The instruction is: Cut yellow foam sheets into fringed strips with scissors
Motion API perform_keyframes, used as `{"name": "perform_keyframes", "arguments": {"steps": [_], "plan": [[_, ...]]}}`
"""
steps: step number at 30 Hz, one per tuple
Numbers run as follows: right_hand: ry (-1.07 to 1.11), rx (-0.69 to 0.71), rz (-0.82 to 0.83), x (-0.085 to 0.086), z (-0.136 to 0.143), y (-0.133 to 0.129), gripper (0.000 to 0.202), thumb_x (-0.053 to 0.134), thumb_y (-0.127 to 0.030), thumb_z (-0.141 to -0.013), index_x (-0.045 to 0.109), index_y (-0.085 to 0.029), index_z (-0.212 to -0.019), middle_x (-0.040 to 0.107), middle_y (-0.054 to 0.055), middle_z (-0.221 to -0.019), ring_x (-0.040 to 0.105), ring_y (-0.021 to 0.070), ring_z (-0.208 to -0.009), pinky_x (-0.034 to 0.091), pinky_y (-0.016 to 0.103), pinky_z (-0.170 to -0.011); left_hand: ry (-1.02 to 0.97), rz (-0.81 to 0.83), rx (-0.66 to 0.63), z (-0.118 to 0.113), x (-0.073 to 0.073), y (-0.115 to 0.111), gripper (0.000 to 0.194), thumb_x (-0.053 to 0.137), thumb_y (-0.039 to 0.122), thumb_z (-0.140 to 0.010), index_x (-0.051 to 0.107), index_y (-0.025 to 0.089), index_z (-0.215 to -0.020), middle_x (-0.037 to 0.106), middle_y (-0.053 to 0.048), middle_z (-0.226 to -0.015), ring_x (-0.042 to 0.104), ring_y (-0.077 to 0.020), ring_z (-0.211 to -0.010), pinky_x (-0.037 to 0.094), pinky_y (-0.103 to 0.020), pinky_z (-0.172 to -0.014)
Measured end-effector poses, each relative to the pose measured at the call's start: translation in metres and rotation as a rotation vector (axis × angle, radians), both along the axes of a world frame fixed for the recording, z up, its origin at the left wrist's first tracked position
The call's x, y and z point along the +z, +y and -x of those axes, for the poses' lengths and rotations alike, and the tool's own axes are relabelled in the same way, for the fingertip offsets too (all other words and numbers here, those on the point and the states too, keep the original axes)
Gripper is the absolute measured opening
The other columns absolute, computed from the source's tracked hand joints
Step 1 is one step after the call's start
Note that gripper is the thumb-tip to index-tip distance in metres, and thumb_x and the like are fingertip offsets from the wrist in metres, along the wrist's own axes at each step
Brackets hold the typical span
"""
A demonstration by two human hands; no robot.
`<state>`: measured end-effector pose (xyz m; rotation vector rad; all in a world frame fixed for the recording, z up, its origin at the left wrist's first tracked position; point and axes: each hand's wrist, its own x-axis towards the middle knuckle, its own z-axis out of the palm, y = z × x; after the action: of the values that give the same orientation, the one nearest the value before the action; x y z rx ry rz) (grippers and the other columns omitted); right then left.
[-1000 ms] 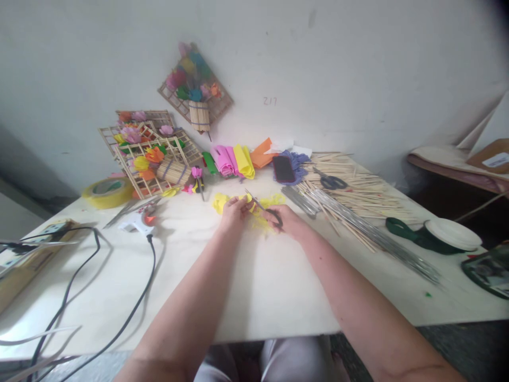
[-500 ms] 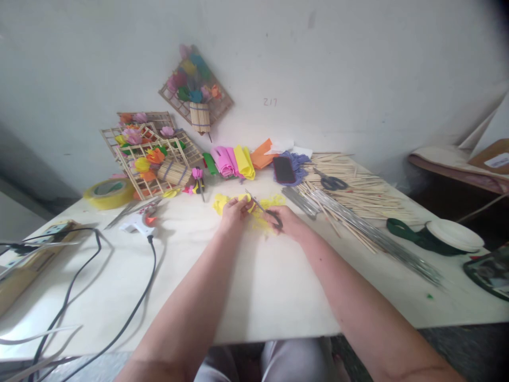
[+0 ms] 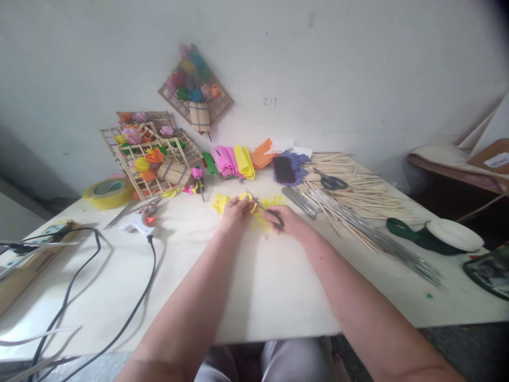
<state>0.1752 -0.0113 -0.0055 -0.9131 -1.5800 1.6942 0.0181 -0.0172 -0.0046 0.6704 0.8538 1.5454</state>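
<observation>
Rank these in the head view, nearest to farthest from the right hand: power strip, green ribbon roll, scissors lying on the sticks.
1. Scissors, lying on the sticks, beyond and right of the right hand.
2. Green ribbon roll, on the table's right side.
3. Power strip, on the far left.

- Single view: head camera, worn on the person's head, above the near edge of the white flat-topped table.
- Facing: forward and down, across the tabletop to the pale grey upright wall, which fills the upper part.
- Nearness: bare forearms large in the foreground; left hand and right hand smaller, near frame centre; wall farthest off.
- Lower edge: looks past the table onto the light grey cloth-covered legs.
- Coverage: wide; beige power strip with white sockets cut by left edge. Top right corner dark.
</observation>
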Motion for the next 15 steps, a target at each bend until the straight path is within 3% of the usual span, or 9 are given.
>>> {"name": "perform_keyframes", "arguments": {"steps": [15], "plan": [[0.035, 0.005, 0.050, 0.0035, -0.0002, -0.0012, 0.030, 0.056, -0.041, -0.070, 0.045, -0.017, -0.056, 0.043, -0.006, -0.040, 0.038, 0.0063, -0.030, 0.025, 0.019, -0.029, 0.003, 0.009, -0.035, 0.0023, -0.0014, 0.0005, 0.013, 0.067, 0.017, -0.065, 0.055, 0.012, -0.068, 0.065, -0.006, -0.065, 0.063, -0.0128, -0.062, 0.049, -0.022, -0.060]]}}
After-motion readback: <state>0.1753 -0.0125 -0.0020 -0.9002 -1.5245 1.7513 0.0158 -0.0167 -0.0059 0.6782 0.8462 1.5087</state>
